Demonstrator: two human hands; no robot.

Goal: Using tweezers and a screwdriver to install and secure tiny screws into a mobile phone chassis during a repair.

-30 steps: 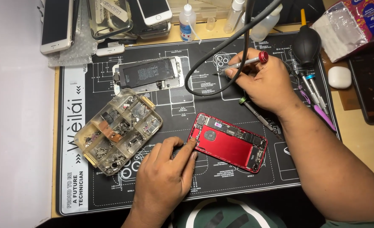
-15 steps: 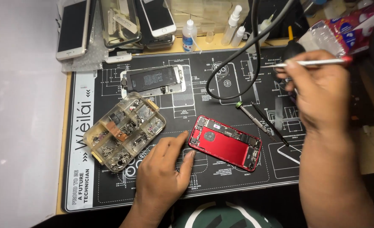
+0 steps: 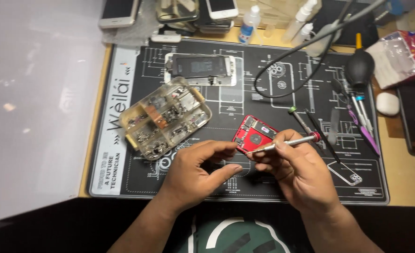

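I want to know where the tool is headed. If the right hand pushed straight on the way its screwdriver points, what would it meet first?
Most likely the left hand: the right hand aims its screwdriver leftward over the red phone, toward the left fingertips. Depth is unclear.

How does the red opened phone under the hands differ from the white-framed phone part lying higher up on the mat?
The red phone body is partly covered by both hands, while the white-framed part lies untouched. The red one sits skewed to the mat; the white-framed one lies square to its edge. The red one shows a round part inside; the white-framed one shows a long dark panel. Both lie flat, insides up.
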